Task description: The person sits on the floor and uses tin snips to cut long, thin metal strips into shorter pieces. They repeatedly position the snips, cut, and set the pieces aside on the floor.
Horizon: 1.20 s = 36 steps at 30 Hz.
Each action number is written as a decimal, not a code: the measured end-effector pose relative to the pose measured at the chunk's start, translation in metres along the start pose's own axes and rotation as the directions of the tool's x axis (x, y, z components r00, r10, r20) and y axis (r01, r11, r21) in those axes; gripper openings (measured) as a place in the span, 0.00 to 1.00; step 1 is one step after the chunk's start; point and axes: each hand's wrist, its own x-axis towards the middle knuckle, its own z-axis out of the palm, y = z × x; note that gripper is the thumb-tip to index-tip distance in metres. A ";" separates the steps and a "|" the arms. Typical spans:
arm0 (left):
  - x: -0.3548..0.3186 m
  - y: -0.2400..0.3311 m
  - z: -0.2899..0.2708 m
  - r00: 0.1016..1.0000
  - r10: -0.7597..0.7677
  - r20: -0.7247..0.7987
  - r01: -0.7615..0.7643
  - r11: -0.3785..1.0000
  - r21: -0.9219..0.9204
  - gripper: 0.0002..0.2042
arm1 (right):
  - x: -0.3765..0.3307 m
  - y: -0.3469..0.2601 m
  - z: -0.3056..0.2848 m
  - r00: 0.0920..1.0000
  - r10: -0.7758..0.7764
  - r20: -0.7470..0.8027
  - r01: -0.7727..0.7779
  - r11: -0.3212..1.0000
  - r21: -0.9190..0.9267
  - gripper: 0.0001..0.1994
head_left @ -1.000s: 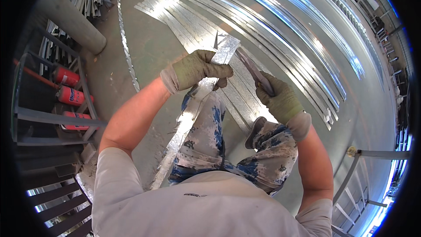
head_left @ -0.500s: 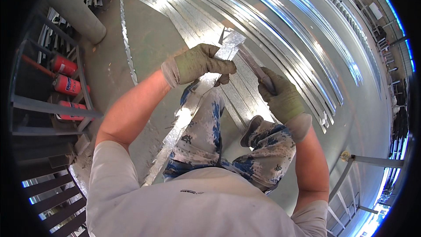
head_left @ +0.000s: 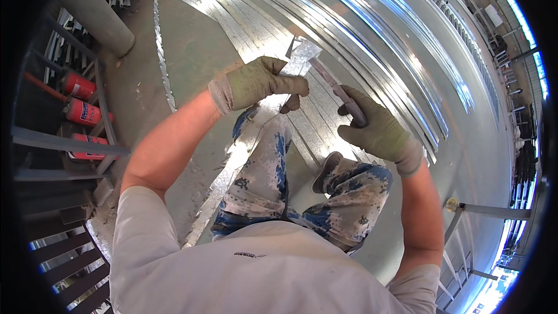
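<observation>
My left hand (head_left: 261, 83), in a green work glove, pinches a long, shiny sheet-metal strip (head_left: 235, 160) near its far end. The strip has a notched, jagged edge and slants down past my left thigh toward my body. In my gloved right hand (head_left: 378, 126) is a dark tool that looks like tin snips (head_left: 333, 86). Its handle end lies in my palm, with thumb and fingers loosely around it. The tool reaches up to the strip's far end, and a dark pointed tip shows on the strip's other side. The strip hides the middle of the tool.
Flat metal strips (head_left: 250, 23) lie fanned on the floor ahead, beside long metal profiles (head_left: 354, 52). A notched strip (head_left: 161, 46) lies to the left. Red fire extinguishers (head_left: 83, 111) stand in a metal rack (head_left: 70, 142), near a thick column (head_left: 104, 17). A metal frame (head_left: 494, 211) stands at right.
My right hand has loosened, its thumb and fingers now further apart around the tool's handle end. My left hand still pinches the strip at the same spot. The whole view has shifted slightly.
</observation>
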 end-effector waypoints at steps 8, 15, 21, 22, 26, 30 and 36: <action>0.010 -0.026 -0.006 0.976 0.201 0.087 -0.216 0.950 0.225 0.15 | 0.005 0.004 0.004 0.995 0.014 -0.097 -0.034 0.976 -0.216 0.26; 0.008 -0.011 0.008 0.976 0.201 -0.079 -0.199 0.980 0.026 0.20 | 0.011 0.008 0.009 0.990 -0.006 -0.142 -0.040 0.947 -0.318 0.22; 0.007 -0.004 0.013 0.984 0.152 -0.098 -0.145 0.987 0.069 0.20 | 0.009 0.014 0.010 0.984 -0.037 -0.176 -0.024 0.943 -0.333 0.20; 0.011 -0.013 0.013 0.975 0.202 -0.089 -0.195 0.977 0.083 0.20 | 0.007 0.011 0.009 0.988 0.037 -0.150 -0.077 0.961 -0.267 0.21; 0.014 -0.020 0.013 0.960 0.277 -0.031 -0.273 0.957 0.100 0.19 | -0.003 -0.004 0.011 0.978 0.194 -0.078 -0.202 0.971 -0.128 0.23; 0.015 -0.022 0.009 0.957 0.289 0.003 -0.288 0.956 -0.047 0.18 | -0.005 -0.017 0.017 0.961 0.266 -0.073 -0.271 0.959 -0.078 0.25; 0.014 -0.020 0.011 0.971 0.240 -0.019 -0.241 0.964 -0.109 0.18 | 0.000 0.015 0.025 0.982 0.150 -0.117 -0.162 0.982 -0.097 0.27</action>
